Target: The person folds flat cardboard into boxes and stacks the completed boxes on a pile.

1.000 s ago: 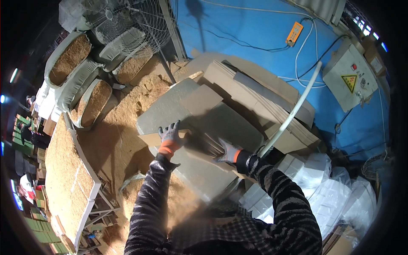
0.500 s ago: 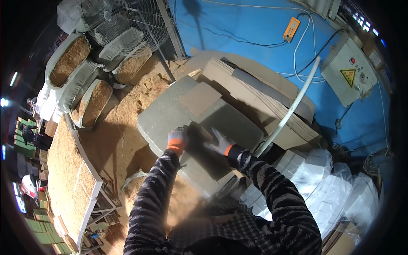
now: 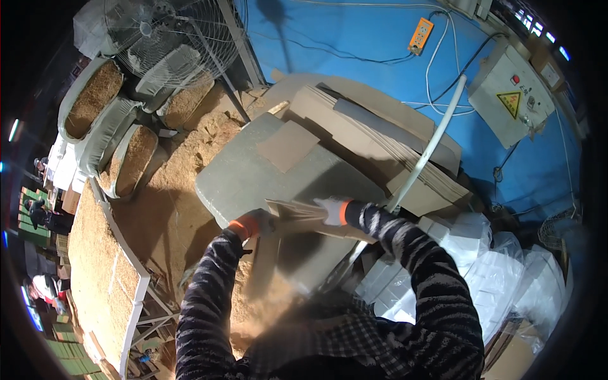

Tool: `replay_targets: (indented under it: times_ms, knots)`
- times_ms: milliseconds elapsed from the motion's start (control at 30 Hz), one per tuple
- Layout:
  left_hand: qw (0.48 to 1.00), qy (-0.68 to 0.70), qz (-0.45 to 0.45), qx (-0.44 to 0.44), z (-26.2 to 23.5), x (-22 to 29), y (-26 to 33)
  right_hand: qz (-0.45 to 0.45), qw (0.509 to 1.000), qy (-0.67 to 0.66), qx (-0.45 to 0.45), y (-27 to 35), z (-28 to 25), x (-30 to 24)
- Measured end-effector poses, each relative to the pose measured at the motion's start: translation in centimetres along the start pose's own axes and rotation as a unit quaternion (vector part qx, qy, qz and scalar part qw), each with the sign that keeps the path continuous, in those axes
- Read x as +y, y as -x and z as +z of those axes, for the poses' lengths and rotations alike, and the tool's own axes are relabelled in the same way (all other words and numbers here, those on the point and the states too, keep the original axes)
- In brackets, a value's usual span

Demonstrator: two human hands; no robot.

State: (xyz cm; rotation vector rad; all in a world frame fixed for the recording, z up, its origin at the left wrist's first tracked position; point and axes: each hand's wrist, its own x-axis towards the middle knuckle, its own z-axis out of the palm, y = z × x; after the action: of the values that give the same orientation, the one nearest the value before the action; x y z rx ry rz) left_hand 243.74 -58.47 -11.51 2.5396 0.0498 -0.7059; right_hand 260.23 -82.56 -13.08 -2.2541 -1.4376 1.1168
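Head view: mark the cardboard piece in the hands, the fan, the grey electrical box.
cardboard piece [image 3: 297, 212], head view, middle of its top face.
fan [image 3: 166, 28], head view, centre of the wire guard.
grey electrical box [image 3: 510, 95], head view, front door panel.

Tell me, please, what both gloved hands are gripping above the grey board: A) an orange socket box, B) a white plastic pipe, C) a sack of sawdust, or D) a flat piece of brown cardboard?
D: the left hand and the right hand hold opposite ends of a flat piece of brown cardboard over the grey board.
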Motion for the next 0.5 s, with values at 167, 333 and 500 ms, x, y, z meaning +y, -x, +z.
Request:
replay_targets:
  times_ms: [167, 333, 500]
  knots:
    - [0.995, -0.027, 0.083, 0.055, -1.0, 0.9, -0.1, -0.061, 0.996, -0.055, 0.025, 1.4, -2.7, 3.0]
    - [0.956, 0.269, -0.078, 0.090, -2.7, -7.1, 4.3, 0.113, 0.966, -0.170, 0.156, 6.9, -5.8, 14.1]
    - [0.834, 0.455, -0.018, 0.313, -0.5, -13.7, 2.7, -0.006, 0.819, -0.548, 0.168, 8.9, -4.0, 16.6]
